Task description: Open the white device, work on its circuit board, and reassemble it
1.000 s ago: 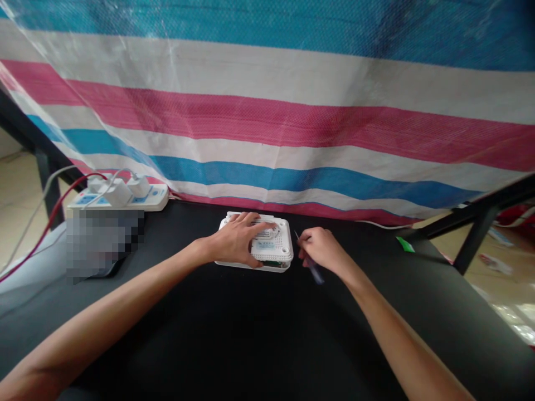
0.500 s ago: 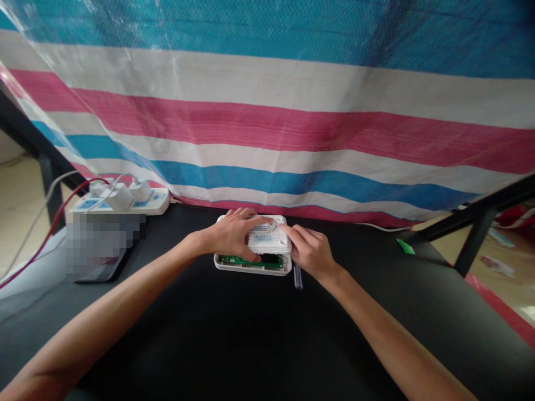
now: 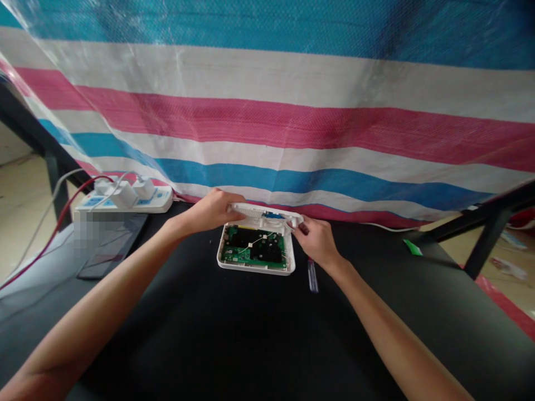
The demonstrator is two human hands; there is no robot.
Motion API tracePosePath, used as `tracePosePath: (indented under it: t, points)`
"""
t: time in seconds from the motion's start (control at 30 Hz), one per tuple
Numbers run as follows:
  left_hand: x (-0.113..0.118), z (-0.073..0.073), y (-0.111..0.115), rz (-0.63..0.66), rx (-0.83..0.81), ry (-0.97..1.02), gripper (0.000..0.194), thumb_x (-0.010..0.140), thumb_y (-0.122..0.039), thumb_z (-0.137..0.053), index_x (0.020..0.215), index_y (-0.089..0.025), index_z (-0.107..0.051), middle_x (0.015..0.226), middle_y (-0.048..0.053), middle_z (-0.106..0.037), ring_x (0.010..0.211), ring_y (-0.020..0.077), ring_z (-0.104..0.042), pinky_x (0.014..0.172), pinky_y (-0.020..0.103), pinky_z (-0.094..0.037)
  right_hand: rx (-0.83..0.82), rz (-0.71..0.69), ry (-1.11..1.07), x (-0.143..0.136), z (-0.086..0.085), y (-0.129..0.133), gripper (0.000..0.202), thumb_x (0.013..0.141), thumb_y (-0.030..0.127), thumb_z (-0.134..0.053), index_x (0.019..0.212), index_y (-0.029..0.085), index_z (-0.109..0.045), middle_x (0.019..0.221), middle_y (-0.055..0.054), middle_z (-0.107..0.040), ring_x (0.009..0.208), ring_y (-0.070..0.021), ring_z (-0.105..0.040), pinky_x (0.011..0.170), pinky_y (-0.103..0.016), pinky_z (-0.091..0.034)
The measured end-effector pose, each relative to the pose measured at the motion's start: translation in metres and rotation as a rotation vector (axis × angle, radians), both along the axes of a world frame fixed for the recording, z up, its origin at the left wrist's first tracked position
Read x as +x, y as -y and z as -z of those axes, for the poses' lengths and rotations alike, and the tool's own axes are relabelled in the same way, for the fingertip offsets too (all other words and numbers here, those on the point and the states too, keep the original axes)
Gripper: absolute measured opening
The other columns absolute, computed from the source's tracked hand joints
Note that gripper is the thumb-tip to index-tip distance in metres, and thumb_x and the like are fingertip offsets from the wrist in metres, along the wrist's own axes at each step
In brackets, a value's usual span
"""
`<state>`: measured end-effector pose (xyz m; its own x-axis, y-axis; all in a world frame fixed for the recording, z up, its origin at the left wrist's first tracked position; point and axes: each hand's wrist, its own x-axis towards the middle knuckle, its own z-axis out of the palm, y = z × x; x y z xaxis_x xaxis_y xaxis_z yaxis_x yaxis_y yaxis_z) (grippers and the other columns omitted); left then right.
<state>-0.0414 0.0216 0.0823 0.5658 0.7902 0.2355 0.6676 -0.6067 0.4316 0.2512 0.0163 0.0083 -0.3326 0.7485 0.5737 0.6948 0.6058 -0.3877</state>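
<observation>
A white plastic cover (image 3: 254,211) is tilted up above the far side of an open white casing (image 3: 256,270). My left hand (image 3: 216,209) grips the cover's left end, and my right hand (image 3: 315,239) holds its right end. Inside the casing lies a green circuit board (image 3: 236,254) with black areas and thin pale wires. The cover's inner side faces me and shows a bit of blue. Just below my right hand, a slim translucent tool (image 3: 312,277) lies on the black table; its upper end is near the hand.
A white power strip (image 3: 161,200) with plugs and cables stands at the back left, beside a dark tablet-like device (image 3: 100,264), partly pixelated. A green packet (image 3: 413,247) lies at the right. A striped sheet (image 3: 267,128) hangs behind the black table (image 3: 251,334).
The cover has been lifted and tilted up at the back, exposing the circuit board. My left hand has moved up and left from the cover's top to its left end.
</observation>
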Motion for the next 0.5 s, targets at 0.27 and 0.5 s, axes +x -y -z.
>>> tracePosePath:
  t: [0.27, 0.5]
  points:
    - [0.007, 0.019, -0.01, 0.038, 0.213, -0.002, 0.028, 0.094, -0.026, -0.062, 0.12, -0.019, -0.068, 0.106, 0.008, -0.072, 0.097, 0.0215, -0.068, 0.084, 0.031, -0.051, -0.4, -0.086, -0.213, 0.006, -0.02, -0.003, 0.021, 0.083, 0.028, -0.064, 0.099, 0.016, -0.066, 0.069, -0.001, -0.064, 0.056, -0.0166, -0.06, 0.053, -0.027, -0.046]
    - [0.007, 0.027, -0.017, 0.028, 0.351, -0.115, 0.035, 0.098, -0.017, -0.051, 0.132, -0.016, -0.062, 0.099, 0.01, -0.067, 0.092, 0.0222, -0.063, 0.085, 0.036, -0.049, 0.382, -0.06, 0.02, -0.011, -0.026, 0.007, 0.021, 0.092, 0.017, -0.057, 0.11, 0.02, -0.066, 0.118, -0.014, -0.061, 0.11, -0.0274, -0.06, 0.093, -0.045, -0.053]
